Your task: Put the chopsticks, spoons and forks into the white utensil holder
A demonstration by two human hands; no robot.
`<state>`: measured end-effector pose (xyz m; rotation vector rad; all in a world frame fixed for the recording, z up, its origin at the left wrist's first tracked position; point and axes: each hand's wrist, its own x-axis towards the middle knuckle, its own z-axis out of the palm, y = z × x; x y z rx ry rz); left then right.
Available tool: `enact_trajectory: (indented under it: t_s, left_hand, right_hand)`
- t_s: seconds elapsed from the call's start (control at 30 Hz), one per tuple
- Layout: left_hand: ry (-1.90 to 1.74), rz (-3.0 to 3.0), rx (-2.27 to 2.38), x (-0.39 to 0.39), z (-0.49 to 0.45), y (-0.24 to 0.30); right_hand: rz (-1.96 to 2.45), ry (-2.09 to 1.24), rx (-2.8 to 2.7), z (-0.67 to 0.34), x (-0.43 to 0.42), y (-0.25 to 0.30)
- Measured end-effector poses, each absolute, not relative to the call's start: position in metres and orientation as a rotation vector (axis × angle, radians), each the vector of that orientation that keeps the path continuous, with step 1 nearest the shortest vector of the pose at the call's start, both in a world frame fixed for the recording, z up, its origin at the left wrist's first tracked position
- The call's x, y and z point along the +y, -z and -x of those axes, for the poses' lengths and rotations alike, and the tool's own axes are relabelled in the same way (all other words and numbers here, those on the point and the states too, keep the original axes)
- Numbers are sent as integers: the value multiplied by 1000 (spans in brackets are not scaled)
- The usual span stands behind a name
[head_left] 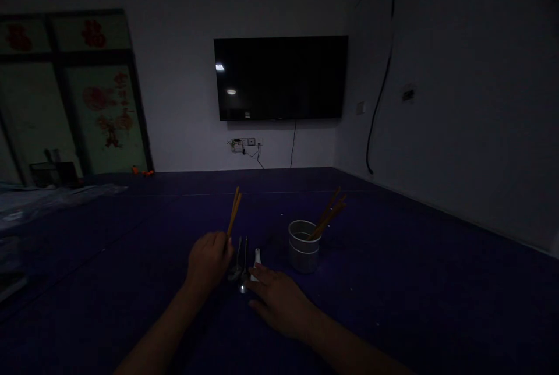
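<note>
My left hand [208, 262] is closed around a few wooden chopsticks [234, 212], whose upper ends stick up above the fist. Just right of it lie two slim metal pieces of cutlery side by side: a spoon [243, 287] with a shiny bowl and another metal utensil [236, 270] whose head is hard to make out. Beside them is a white spoon [257, 256], its lower part covered by my right hand [282, 300]. That hand is open, fingers spread and resting at the white spoon. To its upper right stands a metal cup [303, 253] with several chopsticks [329, 216] leaning in it.
The dark purple surface [414, 282] reaches to the walls. Clear plastic sheeting [65, 203] lies at the far left, and small orange objects [143, 171] sit near the back. A television [282, 78] hangs on the wall, with cables below. The room is dim.
</note>
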<state>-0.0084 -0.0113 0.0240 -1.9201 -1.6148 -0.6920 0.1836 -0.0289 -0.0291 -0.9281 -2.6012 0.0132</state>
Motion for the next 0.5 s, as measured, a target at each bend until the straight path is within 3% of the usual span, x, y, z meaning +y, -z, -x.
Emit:
enact_trajectory:
  t_s: [0.2,0.5]
  left_hand:
    - [885,1904,-1060,-9,10,-12]
    - [898,2011,-674,-14,-5,-3]
  right_hand:
    - [936,38,-2523,-180,-32,24]
    - [998,-5,-2083,-183,-49,16]
